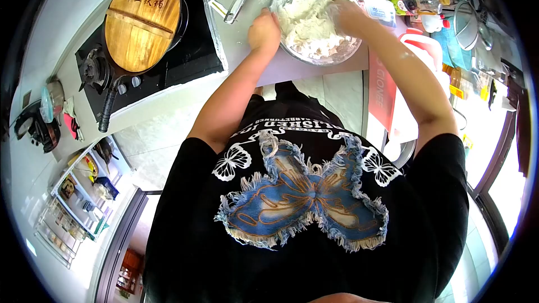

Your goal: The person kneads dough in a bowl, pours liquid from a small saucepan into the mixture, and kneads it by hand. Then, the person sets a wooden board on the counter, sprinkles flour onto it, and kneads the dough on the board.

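Note:
A clear glass bowl [285, 45] stands on the counter, dusted with flour inside. It holds rough, shaggy dough [307, 22] with loose dry flour around it. My left hand [264, 32] is closed at the bowl's left rim, its fingers bent against the glass. My right hand [347, 18] reaches into the bowl from the right and touches the dough. Its fingers are blurred and partly hidden, so their grip does not show.
Left of the bowl is a black cooktop [193, 39] bearing a pan with a wooden lid [140, 28]. Behind the bowl lies a metal-handled utensil [242, 1]. Bottles [412, 0] and packages crowd the right; a red-and-white box [382, 92] stands beside my right arm.

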`<action>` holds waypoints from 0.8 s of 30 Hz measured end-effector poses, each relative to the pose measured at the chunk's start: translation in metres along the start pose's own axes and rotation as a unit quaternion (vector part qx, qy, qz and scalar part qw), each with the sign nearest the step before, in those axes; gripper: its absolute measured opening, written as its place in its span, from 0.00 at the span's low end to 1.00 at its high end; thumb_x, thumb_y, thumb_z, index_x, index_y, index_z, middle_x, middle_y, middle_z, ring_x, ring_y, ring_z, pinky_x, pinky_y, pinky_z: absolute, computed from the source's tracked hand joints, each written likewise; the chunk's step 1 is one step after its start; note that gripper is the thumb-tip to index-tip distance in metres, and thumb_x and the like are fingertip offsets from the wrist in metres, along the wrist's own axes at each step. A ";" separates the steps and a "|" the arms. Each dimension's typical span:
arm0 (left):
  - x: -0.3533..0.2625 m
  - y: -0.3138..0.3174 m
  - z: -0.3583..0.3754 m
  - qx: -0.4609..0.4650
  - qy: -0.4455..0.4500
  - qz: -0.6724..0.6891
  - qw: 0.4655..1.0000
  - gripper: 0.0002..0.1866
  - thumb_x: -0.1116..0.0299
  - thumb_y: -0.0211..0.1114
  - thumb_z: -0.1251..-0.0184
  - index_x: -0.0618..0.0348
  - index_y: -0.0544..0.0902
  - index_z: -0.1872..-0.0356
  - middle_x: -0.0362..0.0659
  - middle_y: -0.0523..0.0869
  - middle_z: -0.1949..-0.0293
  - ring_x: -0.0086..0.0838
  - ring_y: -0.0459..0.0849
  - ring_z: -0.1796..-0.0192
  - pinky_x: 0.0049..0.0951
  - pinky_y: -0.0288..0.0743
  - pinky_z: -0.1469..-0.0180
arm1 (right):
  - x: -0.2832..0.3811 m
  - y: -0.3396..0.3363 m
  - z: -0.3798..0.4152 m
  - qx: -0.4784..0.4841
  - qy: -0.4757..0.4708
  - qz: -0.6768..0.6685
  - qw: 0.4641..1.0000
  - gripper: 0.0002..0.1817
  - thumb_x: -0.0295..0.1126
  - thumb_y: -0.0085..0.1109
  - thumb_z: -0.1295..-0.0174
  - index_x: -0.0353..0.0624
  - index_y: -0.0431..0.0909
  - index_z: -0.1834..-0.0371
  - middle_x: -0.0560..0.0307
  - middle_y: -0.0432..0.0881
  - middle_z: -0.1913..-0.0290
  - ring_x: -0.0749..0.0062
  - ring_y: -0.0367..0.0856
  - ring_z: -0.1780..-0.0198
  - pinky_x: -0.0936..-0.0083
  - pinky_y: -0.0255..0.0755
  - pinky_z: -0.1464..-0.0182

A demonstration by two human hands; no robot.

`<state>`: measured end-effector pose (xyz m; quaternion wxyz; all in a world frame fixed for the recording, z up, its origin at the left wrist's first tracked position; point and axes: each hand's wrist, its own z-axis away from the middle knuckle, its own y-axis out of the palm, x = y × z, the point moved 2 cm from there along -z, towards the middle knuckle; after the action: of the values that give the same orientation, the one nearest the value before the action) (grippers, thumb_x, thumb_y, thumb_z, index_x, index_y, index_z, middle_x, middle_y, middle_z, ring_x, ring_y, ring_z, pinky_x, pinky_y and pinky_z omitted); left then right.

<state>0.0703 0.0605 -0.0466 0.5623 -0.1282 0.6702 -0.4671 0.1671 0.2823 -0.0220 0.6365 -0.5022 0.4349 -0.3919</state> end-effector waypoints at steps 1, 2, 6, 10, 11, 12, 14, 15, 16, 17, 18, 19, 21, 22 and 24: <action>0.000 0.000 0.000 0.002 -0.003 -0.003 1.000 0.12 0.64 0.51 0.32 0.64 0.75 0.64 0.58 0.84 0.71 0.54 0.83 0.67 0.50 0.77 0.64 | 0.002 0.007 0.006 0.000 0.000 0.001 1.000 0.13 0.28 0.53 0.47 0.40 0.80 0.59 0.50 0.84 0.64 0.58 0.82 0.57 0.67 0.75 0.52; 0.000 -0.001 0.000 0.004 -0.006 -0.008 1.000 0.12 0.64 0.51 0.32 0.63 0.75 0.63 0.57 0.84 0.70 0.54 0.84 0.67 0.50 0.77 0.63 | 0.006 0.018 0.012 0.053 -0.006 0.004 0.999 0.13 0.28 0.52 0.46 0.40 0.80 0.59 0.50 0.84 0.63 0.59 0.82 0.57 0.66 0.75 0.52; -0.002 0.000 0.003 0.008 -0.014 -0.021 1.000 0.12 0.64 0.51 0.32 0.63 0.75 0.63 0.57 0.84 0.70 0.53 0.84 0.67 0.50 0.77 0.64 | 0.046 0.019 0.013 0.234 0.050 -0.003 0.971 0.14 0.29 0.52 0.46 0.39 0.80 0.58 0.50 0.82 0.59 0.60 0.80 0.52 0.65 0.68 0.44; -0.001 0.003 0.000 -0.017 -0.012 -0.033 0.999 0.11 0.64 0.51 0.32 0.62 0.75 0.63 0.56 0.84 0.72 0.51 0.84 0.69 0.48 0.77 0.65 | 0.066 0.043 0.008 0.240 0.144 -0.050 0.959 0.12 0.29 0.52 0.46 0.38 0.81 0.60 0.48 0.81 0.55 0.60 0.79 0.50 0.62 0.64 0.39; -0.002 0.004 -0.001 -0.014 -0.015 -0.036 0.999 0.11 0.64 0.51 0.32 0.62 0.75 0.63 0.55 0.84 0.72 0.50 0.84 0.70 0.48 0.77 0.66 | 0.068 0.050 0.009 0.208 0.207 -0.073 0.953 0.12 0.29 0.52 0.45 0.38 0.82 0.61 0.48 0.81 0.55 0.60 0.80 0.50 0.62 0.66 0.41; -0.003 0.005 -0.001 -0.014 -0.015 -0.035 0.999 0.11 0.64 0.51 0.32 0.62 0.75 0.63 0.55 0.84 0.72 0.50 0.84 0.70 0.48 0.77 0.66 | 0.064 0.072 0.010 0.214 0.155 -0.023 0.964 0.11 0.28 0.53 0.45 0.38 0.82 0.63 0.48 0.82 0.55 0.59 0.80 0.51 0.65 0.71 0.46; -0.005 0.007 0.000 -0.009 -0.015 -0.030 0.999 0.11 0.64 0.51 0.32 0.62 0.75 0.63 0.55 0.84 0.73 0.50 0.84 0.70 0.47 0.77 0.67 | 0.056 0.075 0.002 0.222 0.169 -0.031 0.960 0.11 0.29 0.52 0.44 0.38 0.82 0.63 0.47 0.82 0.55 0.59 0.81 0.52 0.66 0.72 0.48; -0.005 0.004 0.001 -0.008 -0.009 -0.034 0.999 0.11 0.64 0.51 0.32 0.62 0.75 0.63 0.55 0.84 0.73 0.50 0.84 0.70 0.47 0.77 0.67 | 0.059 0.075 -0.001 0.229 0.187 -0.042 0.954 0.11 0.29 0.52 0.44 0.37 0.82 0.62 0.46 0.82 0.55 0.60 0.81 0.54 0.68 0.73 0.49; -0.007 0.004 0.001 -0.005 -0.013 -0.028 1.000 0.12 0.63 0.50 0.31 0.63 0.75 0.62 0.56 0.84 0.73 0.51 0.84 0.69 0.48 0.77 0.66 | 0.057 0.058 -0.004 0.227 0.192 -0.041 0.954 0.11 0.29 0.52 0.44 0.37 0.82 0.62 0.46 0.82 0.55 0.60 0.81 0.54 0.68 0.73 0.49; -0.008 0.002 0.000 -0.003 -0.017 -0.022 1.000 0.13 0.63 0.50 0.31 0.63 0.76 0.62 0.57 0.83 0.73 0.51 0.83 0.69 0.48 0.76 0.65 | 0.053 0.040 -0.006 0.258 0.118 -0.057 0.957 0.12 0.28 0.52 0.45 0.36 0.81 0.61 0.44 0.81 0.55 0.58 0.81 0.54 0.67 0.73 0.49; -0.007 0.000 0.003 -0.002 -0.014 -0.022 1.000 0.13 0.63 0.50 0.31 0.63 0.76 0.62 0.57 0.83 0.73 0.51 0.83 0.69 0.48 0.76 0.65 | 0.053 0.018 -0.008 0.289 0.041 -0.075 0.953 0.13 0.27 0.53 0.45 0.34 0.80 0.59 0.42 0.81 0.55 0.57 0.81 0.55 0.67 0.73 0.49; -0.007 0.001 0.003 0.005 -0.019 -0.017 1.000 0.12 0.63 0.50 0.31 0.63 0.75 0.61 0.57 0.83 0.72 0.52 0.83 0.69 0.48 0.76 0.65 | 0.048 0.003 -0.009 0.290 0.042 -0.071 0.954 0.13 0.27 0.53 0.45 0.34 0.80 0.59 0.42 0.81 0.55 0.57 0.81 0.55 0.67 0.73 0.49; -0.006 0.002 0.000 0.010 -0.023 -0.007 1.000 0.12 0.63 0.50 0.31 0.63 0.75 0.61 0.57 0.83 0.72 0.52 0.83 0.68 0.49 0.76 0.64 | 0.036 -0.025 -0.012 0.275 0.125 -0.220 0.928 0.16 0.26 0.55 0.48 0.32 0.77 0.55 0.39 0.80 0.55 0.54 0.80 0.54 0.65 0.72 0.48; -0.004 0.003 0.000 0.014 -0.024 -0.005 1.000 0.12 0.63 0.50 0.30 0.62 0.74 0.61 0.56 0.84 0.71 0.52 0.84 0.67 0.48 0.77 0.64 | 0.026 -0.036 -0.014 0.249 0.160 -0.293 0.909 0.19 0.25 0.57 0.50 0.31 0.75 0.52 0.38 0.79 0.54 0.49 0.79 0.52 0.63 0.72 0.47; -0.003 0.005 0.000 0.014 -0.025 0.000 1.000 0.12 0.62 0.50 0.30 0.61 0.73 0.60 0.55 0.85 0.70 0.52 0.84 0.66 0.47 0.78 0.63 | 0.007 -0.033 -0.020 0.206 0.161 -0.211 0.942 0.15 0.28 0.54 0.47 0.36 0.79 0.57 0.43 0.81 0.55 0.53 0.81 0.54 0.63 0.74 0.51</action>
<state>0.0729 0.0653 -0.0491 0.5806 -0.1316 0.6493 -0.4734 0.1487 0.2636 0.0073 0.5505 -0.3702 0.3253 -0.6738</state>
